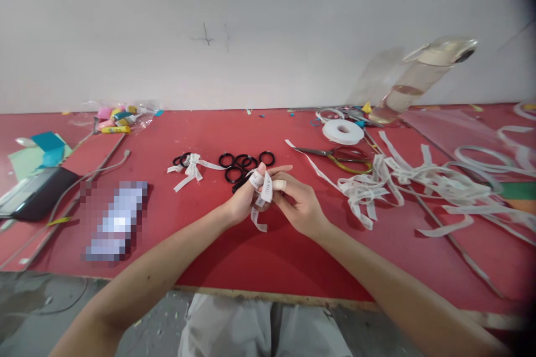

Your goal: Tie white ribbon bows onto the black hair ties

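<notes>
Red table (pixel 259 256) bare between hands (pixel 247 203), front edge.

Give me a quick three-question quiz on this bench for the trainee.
1. True or false: both hands, the left hand and the right hand, meet on the white printed ribbon.
2. What lies nearest the scissors? A the ribbon roll; B the dark phone; C the yellow tube.
3. What colour are the loose hair ties?
Key: 1 true; 2 A; 3 black.
</notes>
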`<state>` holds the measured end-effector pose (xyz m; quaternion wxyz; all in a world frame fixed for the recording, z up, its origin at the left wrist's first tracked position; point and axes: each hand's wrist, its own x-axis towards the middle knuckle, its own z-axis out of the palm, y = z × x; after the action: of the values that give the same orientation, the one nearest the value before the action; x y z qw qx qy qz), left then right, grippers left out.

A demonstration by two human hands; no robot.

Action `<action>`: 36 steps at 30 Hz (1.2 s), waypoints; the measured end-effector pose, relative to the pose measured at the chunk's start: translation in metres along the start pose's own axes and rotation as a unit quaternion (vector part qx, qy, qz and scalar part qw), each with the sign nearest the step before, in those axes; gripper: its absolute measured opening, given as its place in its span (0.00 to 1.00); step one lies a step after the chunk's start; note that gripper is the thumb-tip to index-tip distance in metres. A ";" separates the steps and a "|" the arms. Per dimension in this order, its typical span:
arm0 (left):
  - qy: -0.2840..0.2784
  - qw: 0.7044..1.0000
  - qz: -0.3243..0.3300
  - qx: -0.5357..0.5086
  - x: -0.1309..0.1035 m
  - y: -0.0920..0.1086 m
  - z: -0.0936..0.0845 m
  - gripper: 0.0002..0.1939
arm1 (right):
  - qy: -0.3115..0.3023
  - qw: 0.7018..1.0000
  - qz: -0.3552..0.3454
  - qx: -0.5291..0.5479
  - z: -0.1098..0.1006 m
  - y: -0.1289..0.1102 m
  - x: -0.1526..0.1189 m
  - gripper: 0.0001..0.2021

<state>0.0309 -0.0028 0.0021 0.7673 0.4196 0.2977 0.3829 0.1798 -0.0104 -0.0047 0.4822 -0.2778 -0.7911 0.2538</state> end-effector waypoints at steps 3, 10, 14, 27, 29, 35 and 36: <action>0.008 1.000 -0.003 0.011 0.000 0.000 -0.001 0.40 | 0.010 1.000 0.018 -0.005 0.000 0.000 -0.001 0.08; 0.000 0.999 -0.004 0.036 0.001 -0.003 -0.002 0.40 | 0.051 0.997 0.046 -0.042 0.004 0.001 -0.003 0.04; -0.006 0.999 -0.007 0.045 0.001 -0.004 -0.002 0.41 | 0.032 0.998 0.035 -0.034 0.002 0.002 -0.002 0.06; 0.015 0.998 -0.012 0.061 0.004 -0.006 -0.008 0.37 | 0.008 0.998 0.059 -0.002 -0.002 0.006 0.002 0.06; 0.004 0.998 -0.019 0.063 0.005 -0.009 -0.010 0.38 | 0.009 0.998 0.060 -0.001 -0.001 0.007 0.001 0.07; 0.011 0.997 -0.027 0.068 0.003 -0.008 -0.007 0.38 | 0.005 0.999 0.045 0.005 -0.002 0.005 0.001 0.07; 0.021 0.997 -0.030 0.066 0.003 -0.006 -0.006 0.39 | 0.008 0.999 0.032 0.009 -0.002 0.005 0.000 0.07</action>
<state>0.0296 0.0002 -0.0064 0.7427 0.4516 0.3508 0.3482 0.1821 -0.0064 -0.0071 0.4827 -0.3012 -0.7753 0.2740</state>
